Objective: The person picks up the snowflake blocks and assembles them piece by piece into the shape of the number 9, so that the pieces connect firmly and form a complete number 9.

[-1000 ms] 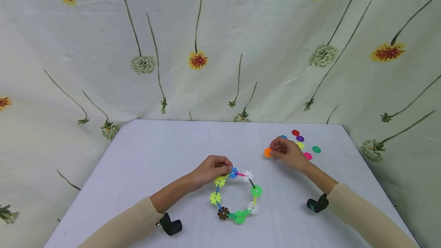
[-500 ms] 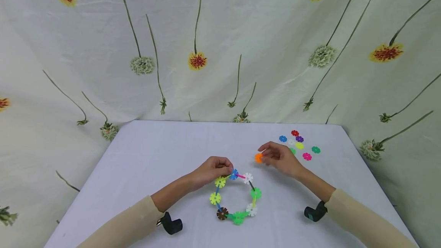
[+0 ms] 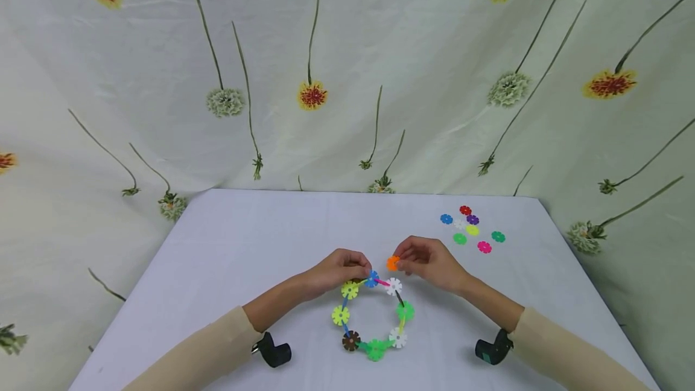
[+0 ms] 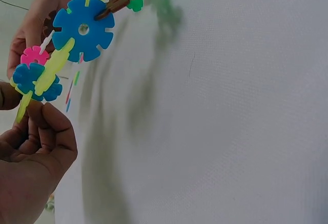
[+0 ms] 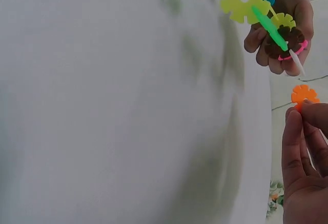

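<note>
The ring of discs (image 3: pixel 341 315) is a cheerful patchwork: flower-like plastic pieces with notched edges and a small hole in the middle. From the head view, a blue disc (image 3: pixel 371 279) sits at the far edge, with white, green, brown and lime-yellow ones following round; between them, other pieces stand edge-on, slotted crosswise. The left hand (image 3: pixel 336 271) pinches the ring beside that blue disc, fingers folded at its far left side, over the white table (image 3: pixel 260 228). On the surface below, the left wrist view shows a soft, blurred shadow.

The right hand (image 3: pixel 431 263) grips a single orange disc (image 3: pixel 393 263) between thumb and fingertips — a bright, scalloped thing, partly hidden by the thumb. It is near the ring's far edge, beyond the white disc (image 3: pixel 393 286), and apart from it.

Farther off to the right lie loose discs (image 3: pixel 472 230) — red, blue, purple, yellow, green and pink among them. Behind the table hangs a flower-printed cloth (image 3: pixel 434 101).
</note>
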Motion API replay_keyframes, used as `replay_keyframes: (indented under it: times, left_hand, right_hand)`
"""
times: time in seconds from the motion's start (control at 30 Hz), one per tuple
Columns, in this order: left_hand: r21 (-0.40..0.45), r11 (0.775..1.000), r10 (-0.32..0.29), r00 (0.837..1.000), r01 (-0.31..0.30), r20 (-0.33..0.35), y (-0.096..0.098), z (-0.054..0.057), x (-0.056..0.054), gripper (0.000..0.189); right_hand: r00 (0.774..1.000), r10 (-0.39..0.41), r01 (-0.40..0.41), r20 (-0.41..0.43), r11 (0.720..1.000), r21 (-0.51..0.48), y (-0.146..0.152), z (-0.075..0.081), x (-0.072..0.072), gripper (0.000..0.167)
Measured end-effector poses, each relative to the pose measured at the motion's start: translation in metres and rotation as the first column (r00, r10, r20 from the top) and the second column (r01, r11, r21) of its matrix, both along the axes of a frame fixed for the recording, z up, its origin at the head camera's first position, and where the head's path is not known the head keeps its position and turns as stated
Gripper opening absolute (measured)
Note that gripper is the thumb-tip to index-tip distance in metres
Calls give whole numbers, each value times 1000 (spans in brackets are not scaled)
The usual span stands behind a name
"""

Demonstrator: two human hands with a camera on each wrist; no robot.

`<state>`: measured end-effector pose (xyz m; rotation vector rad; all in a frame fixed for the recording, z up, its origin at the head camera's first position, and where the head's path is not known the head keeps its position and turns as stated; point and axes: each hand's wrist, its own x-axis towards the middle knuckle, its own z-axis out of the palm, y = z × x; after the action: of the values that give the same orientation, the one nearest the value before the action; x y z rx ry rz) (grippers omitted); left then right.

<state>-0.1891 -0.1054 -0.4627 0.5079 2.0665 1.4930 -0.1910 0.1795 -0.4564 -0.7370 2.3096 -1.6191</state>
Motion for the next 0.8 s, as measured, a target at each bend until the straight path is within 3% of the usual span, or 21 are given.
replay_keyframes:
  times: [0.33,0.8]
  left_hand:
    - [15,1000,-6,1000,6,-2,1,-2,0,23]
    - [26,1000,7,1000,-7,10,7,-2,6,22]
  right_hand:
    - [993,115,-117,-36,991,-64,-9,-1,6,13]
    - [993,113,-113,-42,994,-5,-12,5,12,6]
